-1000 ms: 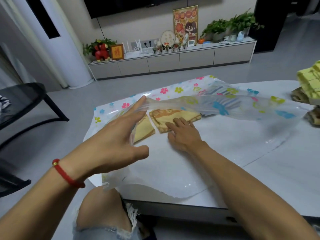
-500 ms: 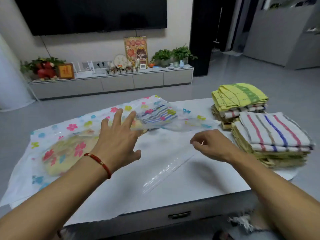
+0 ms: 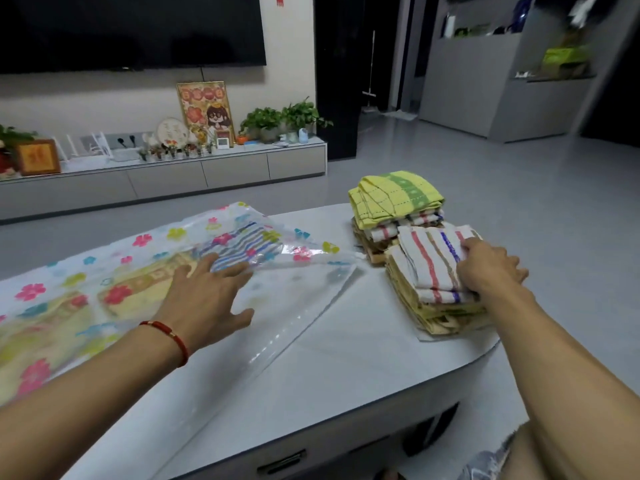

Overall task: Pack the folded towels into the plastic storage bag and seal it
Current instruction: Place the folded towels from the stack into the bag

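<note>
nowhere can any writing be read: the framed picture [image 3: 205, 107] on the low cabinet [image 3: 166, 174] carries marks too blurred to make out, and the towels show no labels. the plastic storage bag [image 3: 104, 282], clear with printed flowers, lies flat across the left of the white table [image 3: 346, 368], its near end running out of view at the left edge. inside it a blue-striped towel [image 3: 242, 245] and yellow towels [image 3: 69, 323] show only dimly through the film. the left hand [image 3: 207, 303], red cord at the wrist, rests on the bag with fingers spread wide and straight. the right hand [image 3: 488, 268] grips the top striped towel [image 3: 429, 261] of the near stack [image 3: 433, 306], fingers curled over its far edge; the fingertips are hidden in the fold. a second stack behind is topped by a yellow-green towel [image 3: 394, 195]. half a second ago the right hand hovered over the bare table short of the stacks; it has since reached the towel, and the view has swung right.
</note>
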